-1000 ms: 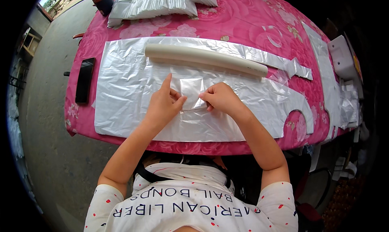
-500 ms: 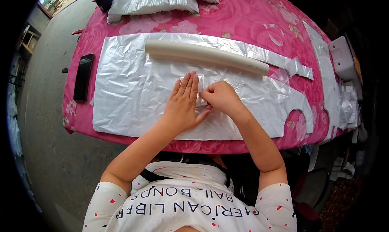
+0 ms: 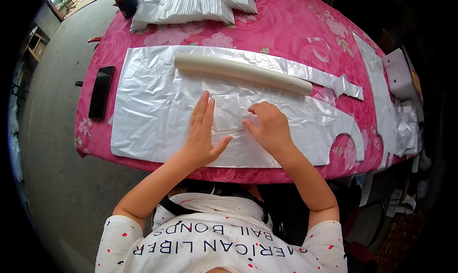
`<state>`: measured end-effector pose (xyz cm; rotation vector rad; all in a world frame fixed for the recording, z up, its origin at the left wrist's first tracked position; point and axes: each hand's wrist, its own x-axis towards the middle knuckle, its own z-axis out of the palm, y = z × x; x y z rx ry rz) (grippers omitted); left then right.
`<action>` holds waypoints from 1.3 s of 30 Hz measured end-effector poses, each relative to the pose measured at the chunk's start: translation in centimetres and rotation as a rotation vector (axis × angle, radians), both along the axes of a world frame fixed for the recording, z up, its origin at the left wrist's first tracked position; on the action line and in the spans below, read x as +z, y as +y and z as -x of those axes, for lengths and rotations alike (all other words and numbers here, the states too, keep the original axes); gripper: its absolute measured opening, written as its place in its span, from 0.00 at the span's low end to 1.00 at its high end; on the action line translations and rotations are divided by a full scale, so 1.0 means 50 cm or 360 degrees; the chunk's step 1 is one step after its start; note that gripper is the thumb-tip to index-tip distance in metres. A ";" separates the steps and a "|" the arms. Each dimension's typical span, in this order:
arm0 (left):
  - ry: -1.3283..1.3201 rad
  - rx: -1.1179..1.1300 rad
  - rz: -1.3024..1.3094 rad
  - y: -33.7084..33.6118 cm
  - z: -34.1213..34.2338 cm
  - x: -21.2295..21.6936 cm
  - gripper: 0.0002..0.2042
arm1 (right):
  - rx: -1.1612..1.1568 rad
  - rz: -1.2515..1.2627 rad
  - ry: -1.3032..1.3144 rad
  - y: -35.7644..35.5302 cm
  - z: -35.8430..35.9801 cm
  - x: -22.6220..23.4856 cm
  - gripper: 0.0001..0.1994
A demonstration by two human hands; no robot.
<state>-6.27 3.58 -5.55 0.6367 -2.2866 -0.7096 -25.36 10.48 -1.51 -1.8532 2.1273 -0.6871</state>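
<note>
A pile of silvery-white plastic bags (image 3: pixel 148 125) lies flat across the table, its handle cut-outs toward the right. Between my hands, on top of it, rests a small folded square of clear-white plastic (image 3: pixel 227 111). My left hand (image 3: pixel 201 130) is open at the square's left edge, fingers straight and thumb apart. Just right of the square, my right hand (image 3: pixel 269 130) is loosely curled, with a gap between thumb and forefinger and nothing visible in it. Beyond both hands, a pale cream tube (image 3: pixel 243 75) lies across the bags.
A pink floral cloth (image 3: pixel 286 15) covers the table. A black phone (image 3: pixel 101 92) lies at the left, a dark bottle (image 3: pixel 125 1) at the far left. Stacked folded white bags (image 3: pixel 195 5) sit at the back. Another flat bag (image 3: pixel 374 87) and a white plastic container (image 3: pixel 400 72) are at the right.
My hands have moved apart, left hand leftward and right hand rightward, uncovering the folded square. The right hand's pinch has opened. The whole view has shifted slightly.
</note>
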 end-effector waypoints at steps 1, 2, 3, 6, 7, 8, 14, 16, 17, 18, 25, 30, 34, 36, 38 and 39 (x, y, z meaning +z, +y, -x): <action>0.0067 -0.0049 -0.0256 0.012 -0.031 0.012 0.35 | 0.0149 0.0176 0.0063 -0.015 -0.012 -0.004 0.17; 0.0134 -0.0102 -0.0514 0.029 -0.064 0.024 0.31 | 0.0296 0.0351 0.0125 -0.031 -0.022 -0.011 0.18; 0.0199 -0.0160 -0.1032 0.052 -0.098 0.033 0.25 | 0.0375 0.0407 0.0185 -0.051 -0.033 -0.020 0.20; 0.0124 -0.0281 -0.2190 0.100 -0.190 0.019 0.14 | 0.0506 0.0299 0.0155 -0.100 -0.051 -0.071 0.27; 0.0020 -0.0202 -0.2490 0.111 -0.215 0.026 0.13 | 0.0476 0.0269 0.0162 -0.106 -0.067 -0.076 0.28; -0.0106 -0.0040 -0.2727 0.123 -0.239 0.026 0.13 | 0.0459 0.0244 0.0169 -0.108 -0.092 -0.081 0.29; 0.0444 0.0542 -0.2713 0.170 -0.284 0.004 0.13 | 0.0789 0.0013 -0.0176 -0.026 -0.299 -0.088 0.32; 0.0444 0.0706 -0.2557 0.179 -0.295 -0.027 0.08 | 0.0992 -0.0011 -0.0330 0.006 -0.342 -0.088 0.30; 0.0390 0.0780 -0.2438 0.176 -0.292 -0.016 0.07 | 0.1044 -0.0025 -0.0379 0.020 -0.355 -0.081 0.29; 0.0106 0.0651 -0.2175 0.167 -0.290 -0.005 0.06 | 0.1095 -0.0040 -0.0429 0.022 -0.357 -0.071 0.28; -0.0621 0.0105 -0.0570 0.107 -0.235 0.105 0.12 | 0.1517 -0.0048 -0.0267 -0.021 -0.200 -0.004 0.06; -0.0395 0.0210 -0.0217 0.075 -0.225 0.121 0.18 | 0.0610 0.0297 -0.0690 -0.124 -0.005 0.066 0.04; -0.0343 0.0173 -0.0148 0.057 -0.210 0.113 0.18 | -0.0462 0.0354 -0.1717 -0.275 0.187 0.038 0.09; -0.0334 0.0121 -0.0129 0.050 -0.195 0.112 0.17 | -0.0759 0.0255 -0.1601 -0.328 0.295 -0.012 0.13; -0.0335 0.0076 -0.0116 0.046 -0.181 0.110 0.17 | -0.0707 0.0112 -0.0991 -0.341 0.371 -0.064 0.17; -0.0350 0.0072 -0.0117 0.042 -0.179 0.111 0.17 | -0.0680 0.0041 -0.0690 -0.344 0.389 -0.075 0.19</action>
